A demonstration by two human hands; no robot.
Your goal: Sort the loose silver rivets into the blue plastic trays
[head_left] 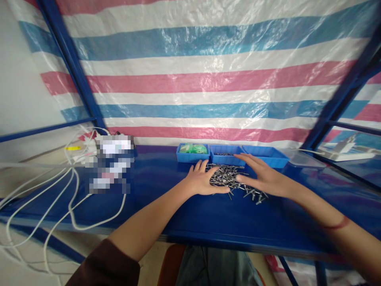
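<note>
A loose pile of thin metal pieces that look like pop rivets (224, 175) lies on the blue table (196, 222). My left hand (204, 180) rests at the left side of the pile with its fingers spread. On the other side my right hand (264, 176) is open, its thumb at the rivets and its fingers reaching toward the bins. Behind the pile stand three blue plastic bins in a row. The left bin (193, 159) contains green items in clear plastic, and the middle bin (222, 159) has a few rivets. My right fingers partly cover the right bin (275, 162).
White cables (77, 198) loop over the table's left end, near a blurred-out patch (110, 163). A clear plastic lid or tray (306, 158) lies right of the bins. Blue frame posts (73, 63) and a striped plastic sheet (202, 83) close off the back.
</note>
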